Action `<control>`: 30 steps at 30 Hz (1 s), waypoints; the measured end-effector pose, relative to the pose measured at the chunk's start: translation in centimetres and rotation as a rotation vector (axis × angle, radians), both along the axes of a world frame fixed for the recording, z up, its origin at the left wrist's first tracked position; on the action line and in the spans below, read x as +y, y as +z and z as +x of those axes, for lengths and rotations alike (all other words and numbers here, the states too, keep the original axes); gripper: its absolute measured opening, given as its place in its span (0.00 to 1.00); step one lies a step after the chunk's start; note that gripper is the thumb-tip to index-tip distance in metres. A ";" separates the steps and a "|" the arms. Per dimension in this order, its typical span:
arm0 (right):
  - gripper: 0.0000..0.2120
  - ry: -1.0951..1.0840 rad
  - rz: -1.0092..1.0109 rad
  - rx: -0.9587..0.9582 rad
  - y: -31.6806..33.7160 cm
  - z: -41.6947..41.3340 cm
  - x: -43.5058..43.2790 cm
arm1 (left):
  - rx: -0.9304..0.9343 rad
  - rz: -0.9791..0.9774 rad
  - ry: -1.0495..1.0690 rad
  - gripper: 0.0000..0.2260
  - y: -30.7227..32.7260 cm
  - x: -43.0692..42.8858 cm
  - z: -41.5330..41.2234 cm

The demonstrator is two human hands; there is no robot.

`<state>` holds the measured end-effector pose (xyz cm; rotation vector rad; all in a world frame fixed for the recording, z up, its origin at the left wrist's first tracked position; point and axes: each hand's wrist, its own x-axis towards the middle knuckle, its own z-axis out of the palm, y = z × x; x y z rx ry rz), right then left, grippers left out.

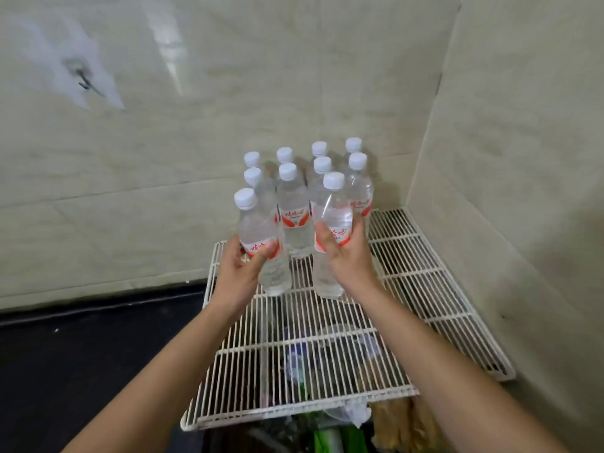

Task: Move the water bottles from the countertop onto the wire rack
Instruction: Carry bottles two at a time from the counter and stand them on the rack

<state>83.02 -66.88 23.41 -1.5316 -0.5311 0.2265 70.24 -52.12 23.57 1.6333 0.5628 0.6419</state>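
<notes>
Pale tiled walls (294, 76) meet in a corner behind a white wire rack (425, 289), with a dark countertop (81, 354) stretching away to its left.

Ten clear water bottles with white caps and red-and-white labels stand at the back of the rack, all upright with caps up, their long axes leaning slightly away toward the walls in this wide-angle view. Eight stand unheld in two rows of four (291, 210), close together near the corner. The two nearest form a partial front row.

The left hand (242, 273) is wrapped around the label of the front left bottle (258, 237), thumb across the front, holding it firmly; its base is at the rack wires, though contact cannot be confirmed. The right hand (346, 256) clasps the front right bottle (333, 230) from the right side at its label, fingers curled behind it, with its base likewise low against the wires.

Each bottle looks full of clear water. Beneath the rack, through the wires, lie blurred items: something purple, a clear plastic bag (346, 416), green objects (327, 439) and brown material (402, 420).
</notes>
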 end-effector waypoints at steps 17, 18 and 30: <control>0.40 0.207 -0.627 -0.162 -6.7 0.6 -1.9 | 0.381 0.354 -0.094 0.20 -7.2 2.1 -2.7; 0.36 0.196 -0.631 -0.147 -6.7 0.4 -2.2 | 0.363 0.349 -0.086 0.18 -7.3 2.0 -2.7; 0.28 0.114 -0.679 -0.161 -5.5 0.0 0.9 | 0.425 0.347 -0.042 0.20 -6.7 2.2 0.0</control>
